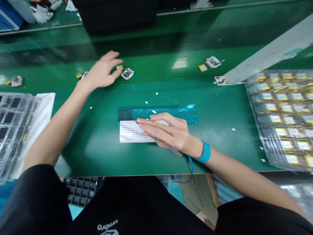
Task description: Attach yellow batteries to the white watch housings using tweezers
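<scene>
Left hand (106, 70): extending far left, spreading half open, gripping nothing visible, possibly touching white-cased module (127, 74).
Right hand (172, 131): pinching metal tweezers (174, 150) at centre.
Printed sheet (129, 134): lying beneath right hand, overlapping near edge of blue film (168, 112).
Dark strips (125, 114): lining film's left end.
Clear tray (267, 138): sitting right, holding yellow cells (270, 107).

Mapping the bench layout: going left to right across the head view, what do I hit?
Clear tray with dark pieces → left hand → opened white device → right hand holding tweezers → blue wrist strap → clear tray of yellow-and-white cells.
</scene>
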`<state>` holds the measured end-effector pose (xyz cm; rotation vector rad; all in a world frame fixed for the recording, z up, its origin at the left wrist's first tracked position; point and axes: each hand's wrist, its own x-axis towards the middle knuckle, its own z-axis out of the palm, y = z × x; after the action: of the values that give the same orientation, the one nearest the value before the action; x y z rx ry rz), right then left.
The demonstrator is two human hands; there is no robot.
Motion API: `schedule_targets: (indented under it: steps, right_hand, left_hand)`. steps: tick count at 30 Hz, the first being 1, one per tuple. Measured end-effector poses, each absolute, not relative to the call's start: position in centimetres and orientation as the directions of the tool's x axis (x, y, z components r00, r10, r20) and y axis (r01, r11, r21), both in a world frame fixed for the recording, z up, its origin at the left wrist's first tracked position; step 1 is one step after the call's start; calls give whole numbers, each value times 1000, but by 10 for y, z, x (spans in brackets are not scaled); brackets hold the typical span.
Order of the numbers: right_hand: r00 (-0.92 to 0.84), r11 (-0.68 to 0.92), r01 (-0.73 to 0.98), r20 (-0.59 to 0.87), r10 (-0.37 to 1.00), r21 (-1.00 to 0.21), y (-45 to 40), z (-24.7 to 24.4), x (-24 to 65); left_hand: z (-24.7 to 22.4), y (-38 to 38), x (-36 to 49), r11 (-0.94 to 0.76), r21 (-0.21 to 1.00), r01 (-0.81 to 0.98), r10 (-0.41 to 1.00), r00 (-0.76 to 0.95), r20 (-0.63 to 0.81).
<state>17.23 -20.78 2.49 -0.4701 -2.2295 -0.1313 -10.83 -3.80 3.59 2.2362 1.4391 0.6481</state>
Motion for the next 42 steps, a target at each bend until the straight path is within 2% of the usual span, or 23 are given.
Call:
schedule_targets:
  steps: [1, 3, 8, 10, 12, 14, 15, 18, 20, 22, 27, 34, 39, 42]
  right_hand:
    - [-593, 922, 382, 750, 294, -59, -208, 25, 173]
    - [-608, 925, 377, 740, 288, -50, -210, 27, 173]
    - [-627, 932, 358, 725, 283, -55, -209, 26, 176]
    - [-586, 926, 359, 744, 320, -115, -208, 24, 176]
    - [-518, 912, 349, 767, 379, -215, -207, 21, 174]
    - [-450, 884, 344, 771, 451, -317, -208, 21, 172]
    - [-425, 865, 355, 762, 488, -356, -209, 22, 172]
    - [-399, 805, 422, 712, 578, -417, -211, 26, 171]
    - [-438, 796, 440, 674, 595, -416, -213, 28, 171]
    - [-475, 798, 433, 646, 598, -420, -213, 29, 171]
    - [-464, 787, 386, 637, 616, -481, -210, 26, 172]
    - [-489, 758, 324, 586, 646, -566, -207, 29, 172]
    - [-452, 774, 316, 630, 631, -548, -207, 29, 172]
    - [-462, 791, 372, 643, 612, -486, -211, 29, 173]
  left_hand:
    - [27, -29, -100, -395, 621, 678, 901, 416, 119]
    - [13, -17, -90, -398, 660, 637, 893, 435, 118]
    - [10, -35, -96, -379, 704, 600, 924, 292, 248]
    - [19, -61, -95, -383, 705, 597, 924, 255, 286]
    - [30, -95, -86, -360, 788, 500, 933, 179, 312]
    - [41, -133, -72, -250, 938, 238, 968, 88, 236]
    - [46, -152, -64, -167, 979, 117, 981, 118, 153]
    - [56, -199, -46, 70, 995, -74, 962, 268, -48]
    - [57, -218, -39, 147, 984, -95, 929, 354, -105]
    - [56, -227, -34, 156, 983, -97, 922, 371, -109]
    - [54, -231, -29, 127, 987, -103, 963, 251, -98]
    - [60, -235, -28, 102, 991, -81, 975, 206, -84]
    - [59, -234, -28, 86, 995, -48, 980, 187, -75]
    - [60, -235, -28, 86, 995, -45, 979, 187, -76]
